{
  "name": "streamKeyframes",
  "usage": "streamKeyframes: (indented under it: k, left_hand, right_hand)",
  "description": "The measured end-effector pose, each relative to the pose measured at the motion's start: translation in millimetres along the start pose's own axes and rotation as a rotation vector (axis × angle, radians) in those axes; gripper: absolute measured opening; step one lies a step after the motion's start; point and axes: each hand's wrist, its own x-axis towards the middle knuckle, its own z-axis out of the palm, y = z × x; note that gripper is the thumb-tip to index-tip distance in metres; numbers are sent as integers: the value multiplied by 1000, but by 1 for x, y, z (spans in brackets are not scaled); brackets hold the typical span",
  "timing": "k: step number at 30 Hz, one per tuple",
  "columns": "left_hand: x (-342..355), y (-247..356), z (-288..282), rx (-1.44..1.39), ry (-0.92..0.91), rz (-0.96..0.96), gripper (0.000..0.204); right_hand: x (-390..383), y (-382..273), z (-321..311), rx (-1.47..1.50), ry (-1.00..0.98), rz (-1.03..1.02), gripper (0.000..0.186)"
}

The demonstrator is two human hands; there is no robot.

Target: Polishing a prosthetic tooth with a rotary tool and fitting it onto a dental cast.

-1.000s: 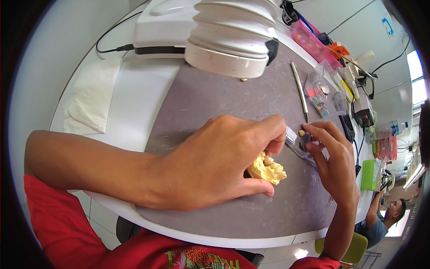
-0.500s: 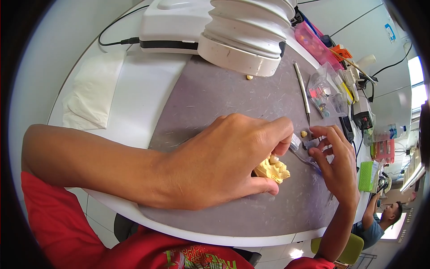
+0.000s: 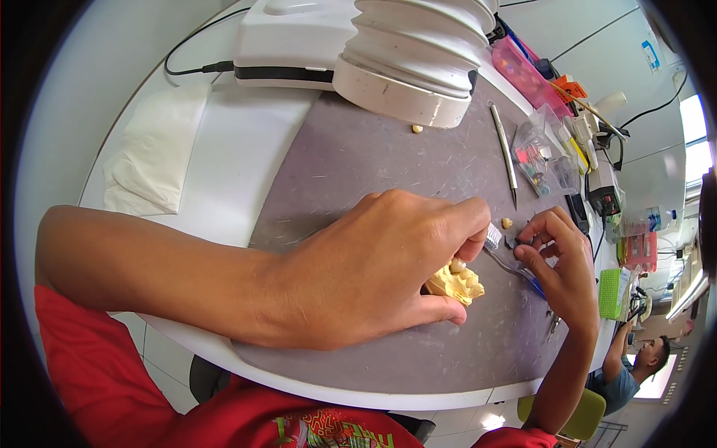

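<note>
My left hand (image 3: 366,269) is closed on a yellow dental model (image 3: 454,284) with moulded teeth, low over the grey mat. A pale, shiny tooth (image 3: 457,265) shows on the model, close under the curled index finger. My right hand (image 3: 559,265) is at the right of the mat, thumb and fingers curled in a pinch. A small dark bit shows at its fingertips, too small to name. Beside it lies a toothbrush (image 3: 494,237), its blue handle running partly under that hand. A small yellowish tooth-like piece (image 3: 507,222) lies just beyond the bristles.
A pen-like tool (image 3: 504,153) and a clear plastic box (image 3: 544,153) lie farther back. A white ribbed hose hood (image 3: 407,82) overhangs the mat, another tooth-like piece (image 3: 417,128) below it. Folded white cloth (image 3: 157,145) is at left. A person (image 3: 631,373) sits at far right.
My right hand has shifted slightly, its fingers drawn closer together. The pale bit by its fingertips no longer shows; a dark bit does. My left hand and the model stay nearly still.
</note>
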Motion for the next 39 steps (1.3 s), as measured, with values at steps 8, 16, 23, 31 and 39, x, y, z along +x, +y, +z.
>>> streamKeyframes:
  k: [8, 16, 23, 31, 39]
  left_hand:
    - [1, 0, 0, 4, 15, 29, 44]
    - [2, 7, -1, -29, -42, -53, 29]
    - [4, 4, -4, -57, -119, -25, 20]
    - [16, -3, -19, -95, -306, -20, 15]
    - [14, -4, -18, -101, -292, -10, 15]
  right_hand:
    - [-6, 4, 0, 98, 163, 69, 11]
    - [-18, -36, 8, 147, 419, -33, 11]
    - [-23, -52, 28, 7, 487, -499, 21]
    - [-36, -35, 40, -80, 427, -654, 34]
    - [-45, -39, 44, -94, 398, -654, 33]
